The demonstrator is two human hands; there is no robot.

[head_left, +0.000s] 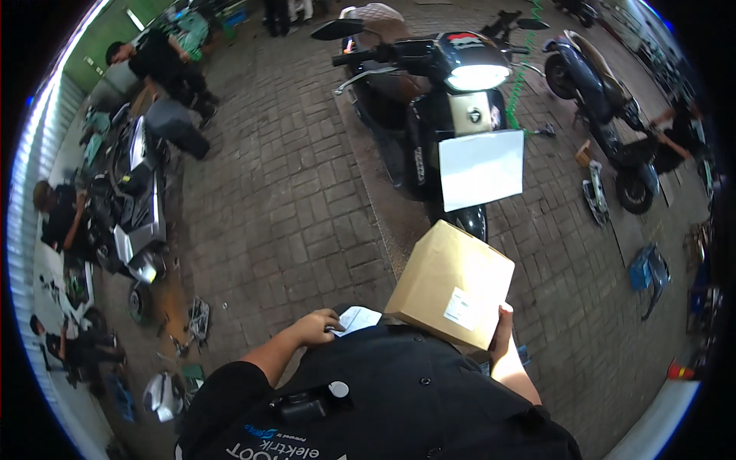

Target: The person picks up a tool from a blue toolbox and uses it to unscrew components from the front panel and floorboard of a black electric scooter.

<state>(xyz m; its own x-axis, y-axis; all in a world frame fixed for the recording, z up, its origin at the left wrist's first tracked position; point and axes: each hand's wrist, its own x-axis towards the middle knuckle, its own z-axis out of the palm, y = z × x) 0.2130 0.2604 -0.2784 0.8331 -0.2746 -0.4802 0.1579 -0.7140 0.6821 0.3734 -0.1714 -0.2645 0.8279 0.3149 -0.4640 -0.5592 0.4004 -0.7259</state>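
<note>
A brown cardboard box (454,282) with a white label is tilted in front of my body, and my right hand (501,331) grips its right side. My left hand (316,328), low in front of my waist, is closed on a small white paper (356,320) that sticks out to the right of the fingers. The paper lies just left of the box, apart from it. Beyond the box stands a dark scooter (418,107) with its headlight lit. A blank white plate (481,170) covers its front below the light.
A second dark scooter (602,107) stands at the right, with a person crouching by it. Along the left, several people are near partly dismantled motorbikes (138,192). Loose parts lie on the paving (268,169). A green coiled hose (515,92) hangs beside the near scooter.
</note>
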